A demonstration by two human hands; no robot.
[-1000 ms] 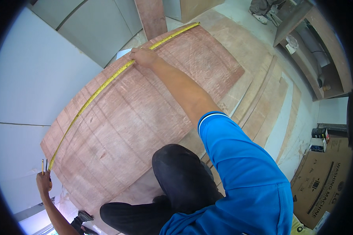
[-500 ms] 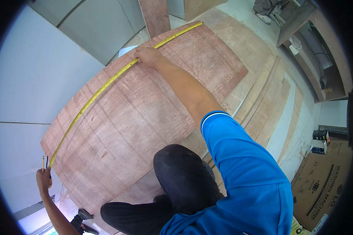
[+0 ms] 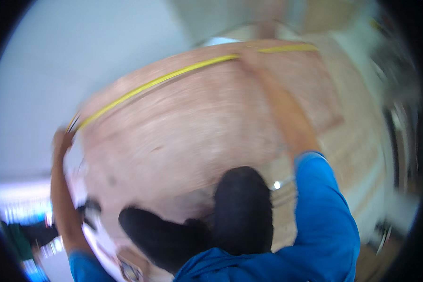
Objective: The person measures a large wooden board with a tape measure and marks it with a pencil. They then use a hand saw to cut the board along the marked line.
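Tape [image 3: 164,81] spans board [image 3: 188,131] left-right, far side; left hand [image 3: 63,141] clasps left end, right hand [image 3: 250,59] apart over tape, grip blurred.

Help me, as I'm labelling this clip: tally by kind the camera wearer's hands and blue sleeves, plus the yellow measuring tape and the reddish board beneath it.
Hands: 2 (left hand, right hand)
Blue sleeves: 2 (left sleeve, right sleeve)
Yellow measuring tape: 1
Reddish board: 1
Total: 6

strong motion blur softens details, with bright glare lower left.
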